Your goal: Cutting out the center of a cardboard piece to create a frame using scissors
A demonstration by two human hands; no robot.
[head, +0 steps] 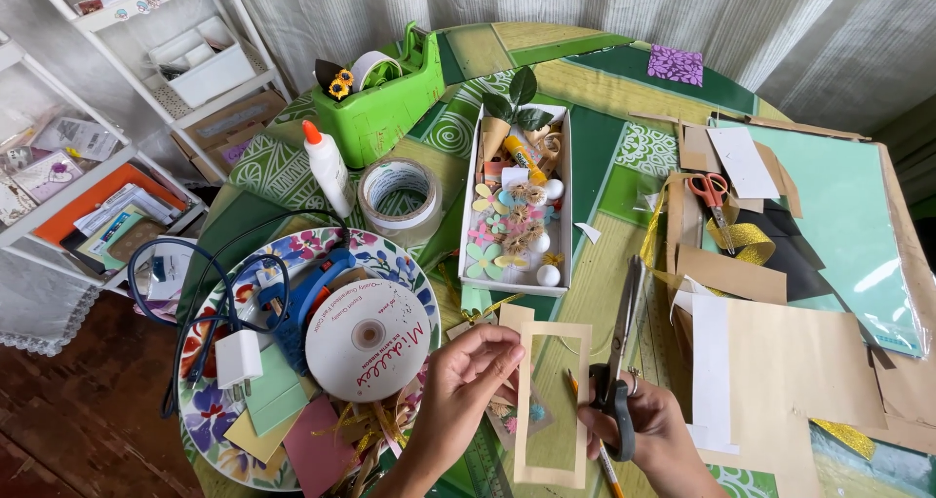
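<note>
At the bottom centre of the frame the left hand (466, 379) pinches the upper left edge of a tan paper frame (553, 405), a tall rectangle with its middle cut out; thumb and fingers are closed on the strip. The right hand (648, 430) is curled through the loops of a pair of dark scissors (616, 362), whose blades point up, nearly closed, just beside the frame's right strip.

The frame looks light, thin and floppy. Its narrow strips would probably bend or tear if pulled, so a hold near a corner, where two strips meet, seems safest, with a gentle pinch.

On the patterned green surface (595, 137), at the lower left, a flowered plate (390, 259) carries a round white disc with red lettering (368, 339), a blue glue gun (312, 288) and coloured paper scraps. Above it stand a white glue bottle with an orange cap (327, 167), a roll of tape (397, 194) and a green tape dispenser (385, 94). A long white box (517, 196) in the centre holds paper flowers and small white balls. A purple patterned card (676, 64) lies at the upper right, and orange-handled scissors (710, 196) rest among brown paper at the right.
</note>
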